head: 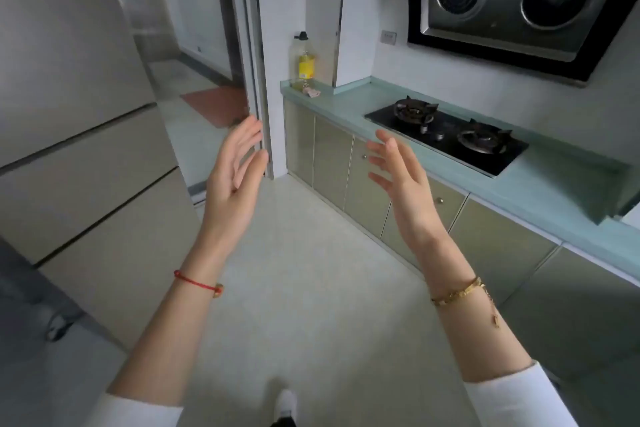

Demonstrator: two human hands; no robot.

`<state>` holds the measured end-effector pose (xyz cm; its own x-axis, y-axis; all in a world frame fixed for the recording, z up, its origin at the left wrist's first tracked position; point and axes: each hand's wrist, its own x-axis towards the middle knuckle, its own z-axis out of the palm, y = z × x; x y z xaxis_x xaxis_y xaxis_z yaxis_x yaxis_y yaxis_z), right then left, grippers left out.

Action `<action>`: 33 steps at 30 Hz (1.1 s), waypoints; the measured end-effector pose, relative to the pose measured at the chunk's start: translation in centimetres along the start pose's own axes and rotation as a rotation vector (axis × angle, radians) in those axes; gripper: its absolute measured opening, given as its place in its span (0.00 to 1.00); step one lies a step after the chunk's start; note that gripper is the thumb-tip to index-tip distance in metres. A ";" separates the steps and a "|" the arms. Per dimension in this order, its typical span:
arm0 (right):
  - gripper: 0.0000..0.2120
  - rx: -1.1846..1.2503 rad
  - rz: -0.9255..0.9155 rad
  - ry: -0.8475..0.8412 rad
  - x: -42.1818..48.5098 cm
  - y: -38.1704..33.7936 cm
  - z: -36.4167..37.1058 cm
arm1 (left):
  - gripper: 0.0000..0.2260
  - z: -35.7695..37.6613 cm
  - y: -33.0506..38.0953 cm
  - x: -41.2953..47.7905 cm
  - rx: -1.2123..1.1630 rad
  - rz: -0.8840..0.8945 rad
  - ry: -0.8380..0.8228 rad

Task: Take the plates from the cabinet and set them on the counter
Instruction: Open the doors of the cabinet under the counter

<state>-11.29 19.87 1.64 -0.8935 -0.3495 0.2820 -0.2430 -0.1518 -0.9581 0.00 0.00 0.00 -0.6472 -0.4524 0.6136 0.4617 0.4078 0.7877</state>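
No plates are in view. My left hand (pixel 235 170) and my right hand (pixel 401 180) are raised in front of me over the floor, palms facing each other, fingers straight and spread, holding nothing. A pale green counter (pixel 554 184) runs along the right wall. Beneath it sits a row of olive cabinet doors (pixel 332 156) with small round knobs, all closed. My right hand is in front of those doors without touching them.
A black two-burner gas hob (pixel 446 137) is set into the counter under a range hood (pixel 512 0). A bottle of yellow oil (pixel 304 62) stands at the counter's far end. A tall beige fridge (pixel 69 114) fills the left. A doorway (pixel 207 45) opens ahead.
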 end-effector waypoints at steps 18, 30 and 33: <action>0.18 0.010 0.097 -0.013 18.0 8.3 10.2 | 0.20 -4.9 -15.0 14.6 0.013 -0.103 -0.023; 0.18 0.007 0.164 0.041 29.5 15.1 12.1 | 0.21 -3.8 -25.7 24.2 0.006 -0.159 -0.043; 0.18 0.002 0.172 0.036 33.7 16.9 12.6 | 0.21 -3.0 -28.5 27.4 0.017 -0.167 -0.038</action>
<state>-40.75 -6.15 -4.45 -0.9348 -0.3371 0.1118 -0.0845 -0.0945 -0.9919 -29.11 -26.41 -5.47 -0.7364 -0.4850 0.4717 0.3360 0.3429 0.8772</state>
